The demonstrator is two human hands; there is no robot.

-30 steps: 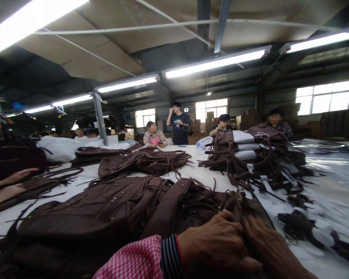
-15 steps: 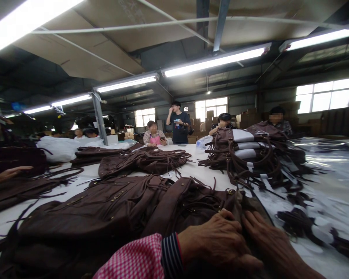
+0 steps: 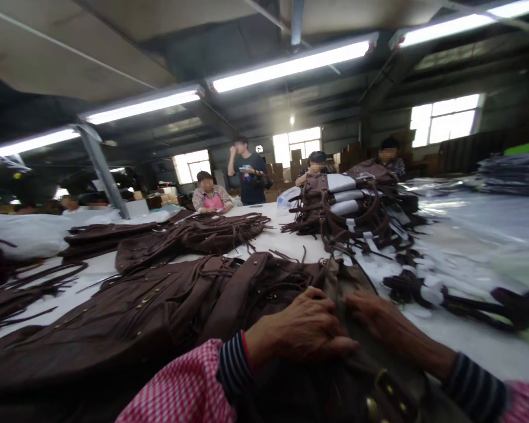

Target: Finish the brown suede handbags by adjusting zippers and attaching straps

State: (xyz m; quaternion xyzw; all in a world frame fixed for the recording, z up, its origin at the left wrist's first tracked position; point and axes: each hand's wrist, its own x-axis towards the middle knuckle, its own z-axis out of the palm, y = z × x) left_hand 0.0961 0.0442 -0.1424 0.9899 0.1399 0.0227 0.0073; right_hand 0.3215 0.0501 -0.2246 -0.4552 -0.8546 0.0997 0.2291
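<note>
A dark brown handbag (image 3: 317,385) with brass fittings lies in front of me, its olive-grey lining (image 3: 340,279) showing at the opening. My left hand (image 3: 302,326) is closed over the bag's edge, fingers curled and thumb pointing right. Against the lining just to the right rests my right hand (image 3: 381,323), its fingers stretched out and slightly blurred. The fingertips of both hands are partly hidden. More brown leather bags (image 3: 114,329) lie to the left, touching this one.
Bags with white-wrapped handles (image 3: 352,205) are piled at the back right of the white table (image 3: 282,226). Dark straps (image 3: 458,302) lie on the right. Fringed bags (image 3: 189,235) and clear plastic (image 3: 22,235) sit at left. Several people are across the table.
The view has swung right, so everything sits further left. My right sleeve and a brass-fitted strap near me have come into view. My left hand keeps its grip on the bag.
</note>
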